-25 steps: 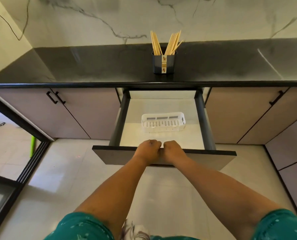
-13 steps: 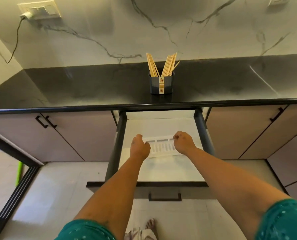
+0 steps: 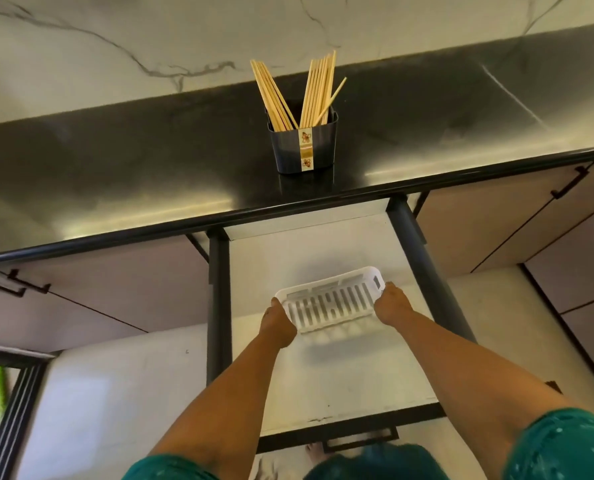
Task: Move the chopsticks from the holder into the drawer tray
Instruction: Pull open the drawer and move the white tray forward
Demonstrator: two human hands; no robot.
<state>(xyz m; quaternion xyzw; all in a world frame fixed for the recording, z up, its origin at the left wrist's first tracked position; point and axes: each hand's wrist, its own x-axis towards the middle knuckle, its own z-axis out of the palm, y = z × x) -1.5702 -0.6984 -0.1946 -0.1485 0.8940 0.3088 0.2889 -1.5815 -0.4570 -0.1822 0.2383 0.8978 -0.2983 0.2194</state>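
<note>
A: Where's everything?
B: Left hand [image 3: 277, 323] and right hand [image 3: 392, 304] clasp the white slotted plastic tray [image 3: 330, 303] ends, mid-drawer [image 3: 250, 268]. Pale wooden chopsticks [image 3: 295, 95] fill the dark square holder [image 3: 302, 143] near the countertop's [image 3: 115, 161] front edge.
A: Next?
B: Likely settle tray, then reach up.

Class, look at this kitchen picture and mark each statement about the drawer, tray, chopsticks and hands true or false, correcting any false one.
1. The chopsticks stand in the dark holder on the black countertop. True.
2. The drawer is closed. False: it is pulled open.
3. The left hand and right hand each have a grip on one end of the white slotted tray. True.
4. Some chopsticks already lie in the tray. False: it holds none.
5. The tray sits on the countertop. False: it is inside the drawer.
</note>
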